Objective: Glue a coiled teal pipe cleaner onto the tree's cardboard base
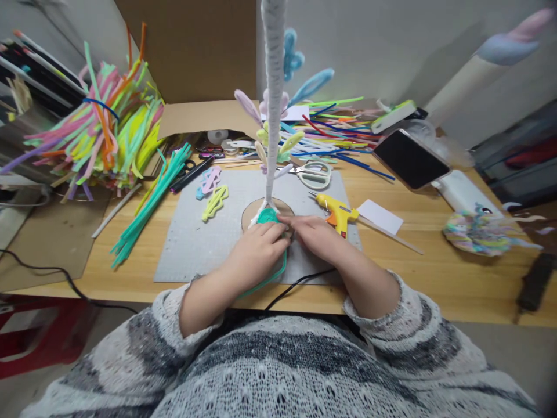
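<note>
A tall white wrapped stem [272, 104] stands upright on a round cardboard base [248, 216], with pastel pipe-cleaner shapes [311, 86] along it. At its foot lies a coil of green pipe cleaner [267, 215]. My left hand [263, 247] is closed over the near side of this coil, and my right hand [311, 232] meets it from the right with its fingertips at the base. A loose green length trails below my hands toward the table's front edge. The fingers partly hide the coil and the base.
On the grey mat [187, 244] lie zigzag pipe-cleaner pieces [215, 202], scissors [315, 174] and a yellow glue gun [337, 210]. Green pipe cleaners [152, 203] and a bundle of coloured ones [104, 128] are at left. A phone [411, 158] leans at right.
</note>
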Demonstrator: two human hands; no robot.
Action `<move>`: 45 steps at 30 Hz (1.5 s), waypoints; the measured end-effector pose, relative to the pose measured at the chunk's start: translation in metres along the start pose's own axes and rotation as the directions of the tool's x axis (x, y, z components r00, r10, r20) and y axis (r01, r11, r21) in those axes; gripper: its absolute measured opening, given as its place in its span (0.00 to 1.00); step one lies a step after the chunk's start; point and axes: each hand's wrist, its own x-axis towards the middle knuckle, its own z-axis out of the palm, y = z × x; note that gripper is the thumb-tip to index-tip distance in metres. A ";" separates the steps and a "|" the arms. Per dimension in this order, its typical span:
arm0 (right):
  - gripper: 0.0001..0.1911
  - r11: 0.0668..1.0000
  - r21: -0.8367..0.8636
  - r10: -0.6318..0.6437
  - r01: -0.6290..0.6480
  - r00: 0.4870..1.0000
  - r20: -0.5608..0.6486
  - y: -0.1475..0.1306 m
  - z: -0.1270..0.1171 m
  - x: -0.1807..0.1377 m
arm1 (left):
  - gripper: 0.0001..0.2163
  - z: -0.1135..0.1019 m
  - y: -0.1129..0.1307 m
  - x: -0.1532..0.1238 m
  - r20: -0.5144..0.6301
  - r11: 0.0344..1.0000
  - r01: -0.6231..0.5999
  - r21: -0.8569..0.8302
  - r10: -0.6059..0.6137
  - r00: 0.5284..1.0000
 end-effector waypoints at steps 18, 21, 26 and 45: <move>0.21 0.966 -0.233 0.094 -0.113 0.991 -0.093 -0.017 0.001 -0.005 | 0.08 -0.001 -0.010 -0.008 -0.131 0.967 0.079 -0.241 -0.114 0.985; 0.21 0.973 -0.201 0.095 -0.112 0.991 -0.093 -0.014 0.001 -0.005 | 0.08 0.001 -0.012 -0.009 -0.137 0.979 0.061 -0.197 -0.089 0.987; 0.20 0.975 -0.201 0.082 -0.098 0.993 -0.090 -0.015 0.001 -0.005 | 0.07 0.001 -0.016 -0.005 -0.104 0.945 0.106 -0.310 -0.145 0.984; 0.15 0.980 -0.162 0.092 -0.112 0.988 -0.124 -0.008 0.005 0.003 | 0.11 0.004 -0.022 -0.002 -0.136 0.956 0.204 -0.213 -0.236 0.962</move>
